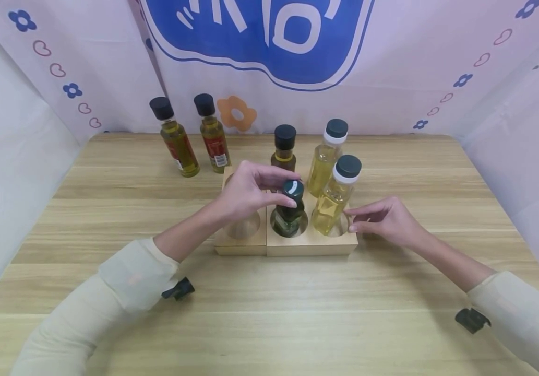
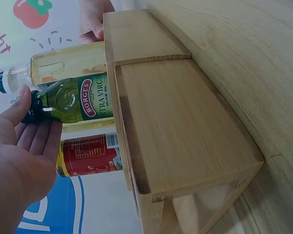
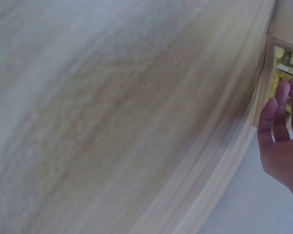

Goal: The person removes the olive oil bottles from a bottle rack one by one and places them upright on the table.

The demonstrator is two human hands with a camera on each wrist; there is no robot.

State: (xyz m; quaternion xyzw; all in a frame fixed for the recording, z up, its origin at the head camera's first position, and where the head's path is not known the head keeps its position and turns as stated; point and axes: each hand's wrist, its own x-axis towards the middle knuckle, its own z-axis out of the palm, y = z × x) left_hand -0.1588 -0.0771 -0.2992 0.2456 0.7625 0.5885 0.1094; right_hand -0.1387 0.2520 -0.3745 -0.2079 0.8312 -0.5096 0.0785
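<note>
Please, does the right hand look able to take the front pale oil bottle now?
Probably yes: the right hand is at the right end of the wooden rack, holding no bottle, and nothing seems to stand between it and the pale oil bottle.

"BORGES", "XTRA VIRG" and "OLIVE OIL" stand on the near green bottle point(image 2: 66, 100); "ight" on the right cloth point(image 2: 4, 35).

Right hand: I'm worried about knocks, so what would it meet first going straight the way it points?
Most likely the rack, at its right end; the hand looks nearly against it, though whether they touch is unclear.
</note>
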